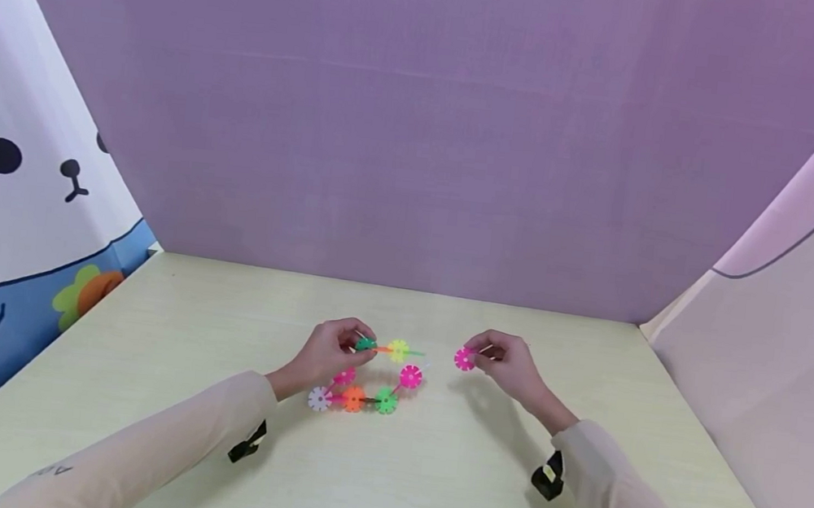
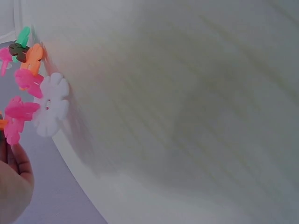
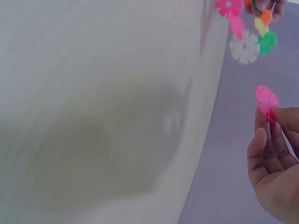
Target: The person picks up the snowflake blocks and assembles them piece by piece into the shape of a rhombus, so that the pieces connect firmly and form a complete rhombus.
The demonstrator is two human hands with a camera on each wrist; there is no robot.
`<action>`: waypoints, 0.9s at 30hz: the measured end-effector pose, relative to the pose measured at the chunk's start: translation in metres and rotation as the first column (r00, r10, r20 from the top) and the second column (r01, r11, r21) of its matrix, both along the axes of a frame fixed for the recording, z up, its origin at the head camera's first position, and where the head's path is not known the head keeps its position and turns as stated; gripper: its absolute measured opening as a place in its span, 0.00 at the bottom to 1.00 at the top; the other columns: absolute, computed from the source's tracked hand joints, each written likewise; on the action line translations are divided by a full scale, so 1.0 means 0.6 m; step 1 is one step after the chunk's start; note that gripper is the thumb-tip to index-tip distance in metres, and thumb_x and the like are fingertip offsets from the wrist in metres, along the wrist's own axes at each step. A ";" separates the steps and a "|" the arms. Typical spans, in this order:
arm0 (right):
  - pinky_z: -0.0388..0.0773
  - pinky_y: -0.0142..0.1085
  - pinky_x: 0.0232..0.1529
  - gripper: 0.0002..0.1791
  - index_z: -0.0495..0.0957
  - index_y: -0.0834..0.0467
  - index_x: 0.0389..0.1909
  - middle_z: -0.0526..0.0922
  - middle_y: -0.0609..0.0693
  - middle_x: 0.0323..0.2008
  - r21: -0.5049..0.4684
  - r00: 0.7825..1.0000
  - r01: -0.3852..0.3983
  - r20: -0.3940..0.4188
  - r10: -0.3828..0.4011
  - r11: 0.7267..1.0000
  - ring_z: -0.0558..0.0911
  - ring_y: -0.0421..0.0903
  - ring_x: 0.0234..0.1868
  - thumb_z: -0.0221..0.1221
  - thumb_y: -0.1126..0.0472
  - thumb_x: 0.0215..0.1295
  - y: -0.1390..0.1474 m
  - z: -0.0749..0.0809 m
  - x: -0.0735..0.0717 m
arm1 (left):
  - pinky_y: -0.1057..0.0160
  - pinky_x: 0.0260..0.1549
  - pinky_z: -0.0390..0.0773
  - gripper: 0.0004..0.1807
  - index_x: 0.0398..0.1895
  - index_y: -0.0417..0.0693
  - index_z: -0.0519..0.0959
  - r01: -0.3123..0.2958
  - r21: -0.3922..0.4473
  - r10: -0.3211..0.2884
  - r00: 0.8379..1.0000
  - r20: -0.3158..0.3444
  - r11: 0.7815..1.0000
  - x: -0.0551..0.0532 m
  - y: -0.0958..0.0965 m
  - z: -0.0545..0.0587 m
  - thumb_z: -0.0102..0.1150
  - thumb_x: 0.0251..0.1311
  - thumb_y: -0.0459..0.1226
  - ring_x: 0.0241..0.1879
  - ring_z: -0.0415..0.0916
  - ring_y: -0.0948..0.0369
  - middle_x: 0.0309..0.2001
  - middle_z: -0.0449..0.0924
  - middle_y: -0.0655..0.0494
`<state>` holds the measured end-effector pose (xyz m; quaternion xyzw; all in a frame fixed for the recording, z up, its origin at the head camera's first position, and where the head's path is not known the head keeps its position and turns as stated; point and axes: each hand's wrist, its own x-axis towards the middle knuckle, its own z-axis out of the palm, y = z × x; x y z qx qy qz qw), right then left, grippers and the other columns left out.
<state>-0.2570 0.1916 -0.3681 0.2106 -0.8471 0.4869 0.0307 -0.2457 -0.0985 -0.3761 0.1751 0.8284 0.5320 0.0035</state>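
My left hand (image 1: 331, 351) pinches a dark green snowflake disc (image 1: 365, 344) at the back left of a linked ring of colourful notched plastic discs. From that disc the chain runs right through an orange piece to a yellow disc (image 1: 399, 351). Along the near side are a white disc (image 1: 320, 399), an orange disc (image 1: 354, 399) and a green disc (image 1: 385, 401), with a pink disc (image 1: 411, 377) at the right. Apart from the chain, to its right, my right hand (image 1: 511, 368) pinches a pink snowflake disc (image 3: 266, 99) between thumb and fingers.
Both hands are over a pale wood-grain table (image 1: 385, 481). A purple cloth wall (image 1: 418, 140) rises behind it. Printed panels stand at either side, the left one with a cartoon animal (image 1: 25, 168). Dark bands (image 1: 547, 475) hang at both wrists.
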 end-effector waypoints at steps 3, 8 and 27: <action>0.74 0.29 0.27 0.07 0.77 0.70 0.37 0.81 0.64 0.33 -0.012 0.999 0.003 0.042 -0.003 1.000 0.79 0.43 0.28 0.55 0.75 0.57 -0.014 0.004 0.000 | 0.72 0.23 0.72 0.11 0.40 0.36 0.76 -0.002 0.001 0.002 1.000 -0.005 1.000 0.000 0.000 0.001 0.62 0.53 0.31 0.28 0.71 0.54 0.31 0.79 0.41; 0.72 0.28 0.26 0.07 0.78 0.68 0.37 0.81 0.63 0.34 -0.013 0.997 -0.001 0.078 0.002 1.000 0.78 0.44 0.28 0.55 0.74 0.57 -0.033 -0.007 -0.015 | 0.72 0.23 0.72 0.11 0.40 0.37 0.76 0.002 0.005 -0.002 1.000 -0.006 1.000 0.000 0.000 0.000 0.62 0.53 0.31 0.28 0.71 0.54 0.32 0.79 0.41; 0.76 0.39 0.23 0.06 0.80 0.62 0.34 0.82 0.55 0.29 0.055 0.995 -0.040 0.095 0.035 0.998 0.78 0.60 0.32 0.56 0.70 0.58 -0.063 -0.012 -0.042 | 0.72 0.26 0.74 0.11 0.40 0.37 0.76 0.027 0.031 -0.027 1.000 -0.015 0.999 -0.002 -0.004 -0.006 0.61 0.53 0.30 0.30 0.73 0.55 0.34 0.79 0.41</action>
